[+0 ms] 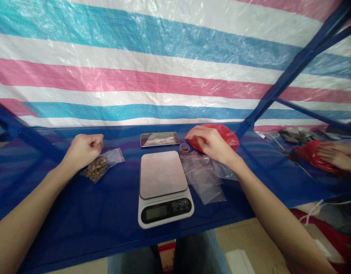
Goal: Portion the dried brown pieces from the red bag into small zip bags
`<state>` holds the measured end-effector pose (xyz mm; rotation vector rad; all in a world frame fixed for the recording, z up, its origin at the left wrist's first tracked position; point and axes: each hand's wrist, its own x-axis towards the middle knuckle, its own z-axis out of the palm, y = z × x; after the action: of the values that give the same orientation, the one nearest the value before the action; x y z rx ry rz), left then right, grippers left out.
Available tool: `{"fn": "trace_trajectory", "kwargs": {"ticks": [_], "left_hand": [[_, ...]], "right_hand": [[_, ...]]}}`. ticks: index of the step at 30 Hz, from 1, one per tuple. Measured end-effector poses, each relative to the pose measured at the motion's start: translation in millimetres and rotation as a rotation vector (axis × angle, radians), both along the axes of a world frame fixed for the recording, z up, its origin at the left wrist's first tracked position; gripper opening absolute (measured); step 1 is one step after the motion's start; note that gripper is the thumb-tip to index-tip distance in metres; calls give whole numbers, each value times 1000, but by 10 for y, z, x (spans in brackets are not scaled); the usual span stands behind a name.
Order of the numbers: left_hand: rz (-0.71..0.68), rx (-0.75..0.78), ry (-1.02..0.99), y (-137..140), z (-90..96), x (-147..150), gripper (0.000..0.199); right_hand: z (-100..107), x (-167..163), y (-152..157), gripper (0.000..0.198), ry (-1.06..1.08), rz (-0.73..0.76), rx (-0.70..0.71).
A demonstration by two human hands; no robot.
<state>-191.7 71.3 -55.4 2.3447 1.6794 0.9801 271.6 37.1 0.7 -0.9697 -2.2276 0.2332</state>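
My left hand (85, 149) rests in a fist at the left of the table, with nothing showing in it. Against its near side lies a clear zip bag (97, 168) of brown pieces. My right hand (208, 140) is at a red plastic bag (228, 135), its bent fingers closed on the plastic; the fingertips are partly hidden. Just left of that hand stands a small clear cup (185, 148) with a little brown stuff inside. In the middle is a white kitchen scale (164, 175), its platform bare and its display lit.
Flat clear zip bags (205, 182) lie right of the scale. Behind it is a phone (159, 139). Another person's hands (336, 156) work at a red bag (315, 154) on the far right. A striped sheet (164, 80) and blue metal struts (289, 76) bound the blue table (107, 213).
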Motion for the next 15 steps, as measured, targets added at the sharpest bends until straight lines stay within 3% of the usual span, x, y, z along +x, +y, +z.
{"fn": "trace_trajectory", "kwargs": {"ticks": [2, 4, 9, 12, 15], "left_hand": [[-4, 0, -3, -2, -1, -1, 23], [-11, 0, -9, -3, -3, 1, 23], [-22, 6, -15, -3, -8, -1, 23], [-12, 22, -18, -8, -3, -6, 26], [-12, 26, -14, -10, -3, -11, 27]], "right_hand": [[40, 190, 47, 40, 5, -168, 26], [44, 427, 98, 32, -70, -306, -46], [-82, 856, 154, 21, -358, -287, -374], [-144, 950, 150, 23, -400, -350, -429], [-151, 1042, 134, 42, -421, -357, -444]]}}
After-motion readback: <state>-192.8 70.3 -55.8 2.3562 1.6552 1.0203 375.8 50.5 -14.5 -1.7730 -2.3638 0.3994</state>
